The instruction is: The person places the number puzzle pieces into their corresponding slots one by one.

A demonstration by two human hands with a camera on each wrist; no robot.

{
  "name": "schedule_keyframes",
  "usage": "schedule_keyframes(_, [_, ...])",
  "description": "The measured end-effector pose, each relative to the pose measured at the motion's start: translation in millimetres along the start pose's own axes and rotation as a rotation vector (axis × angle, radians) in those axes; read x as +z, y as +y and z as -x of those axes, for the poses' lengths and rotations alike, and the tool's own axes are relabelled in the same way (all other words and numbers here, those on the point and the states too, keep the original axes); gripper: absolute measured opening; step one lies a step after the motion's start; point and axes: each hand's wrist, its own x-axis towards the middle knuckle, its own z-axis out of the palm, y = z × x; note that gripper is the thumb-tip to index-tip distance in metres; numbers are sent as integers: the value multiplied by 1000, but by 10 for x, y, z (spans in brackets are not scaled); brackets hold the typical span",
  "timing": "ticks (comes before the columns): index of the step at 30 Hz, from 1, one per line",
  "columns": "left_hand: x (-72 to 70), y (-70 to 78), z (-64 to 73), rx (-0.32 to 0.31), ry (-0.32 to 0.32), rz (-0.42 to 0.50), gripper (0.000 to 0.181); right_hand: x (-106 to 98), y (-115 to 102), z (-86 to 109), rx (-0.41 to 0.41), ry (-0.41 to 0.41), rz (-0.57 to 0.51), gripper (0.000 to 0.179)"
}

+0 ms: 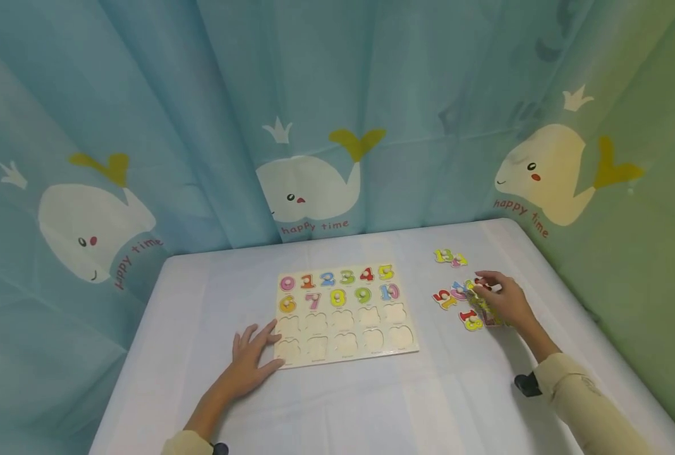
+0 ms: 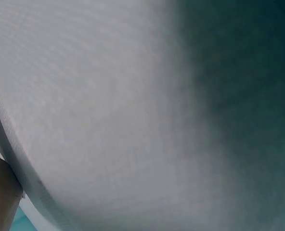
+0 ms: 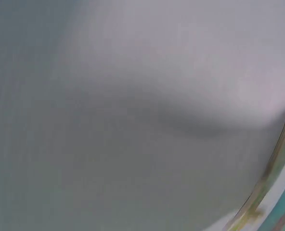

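Observation:
A wooden number puzzle board [image 1: 346, 363] lies on the table, its top two rows filled with coloured numbers 0 to 10 and its lower two rows bare recesses. My left hand [image 1: 249, 363] rests at the board's left edge, fingers spread and fingertips on the rim. Over on the right, my right hand [image 1: 508, 300] pinches a small reddish puzzle piece [image 1: 482, 284] between thumb and index finger, above a loose pile of pieces. Part of that pile is hidden beneath the hand. Both wrist views show mostly blurred white tablecloth.
Around the pile lie a red and orange piece [image 1: 444, 299], a red and yellow piece [image 1: 471, 320] and, farther back, a green and pink piece [image 1: 450, 257]. The white-covered table [image 1: 337, 411] meets a blue curtain [image 1: 224, 126] with whale prints behind it.

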Motion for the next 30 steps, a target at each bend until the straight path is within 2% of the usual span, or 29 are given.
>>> schedule_keyframes(7, [-5, 6, 13, 2, 16, -7, 48, 493, -429, -60, -130, -12, -108, 36])
schedule_keyframes(14, [4, 10, 29, -5, 13, -4, 48, 1057, -901, -52, -141, -88, -149, 35])
schedule_keyframes(19, [-16, 23, 49, -15, 1, 0, 47, 1453, -1213, -22, -211, -137, -187, 32])
schedule_keyframes(26, [-42, 18, 30, 6, 18, -8, 52, 1903, -1630, 57, -347, -143, -171, 30])
schedule_keyframes(30, [-46, 21, 14, 10, 6, -8, 53, 2081, -1848, 113, -382, -139, -125, 28])
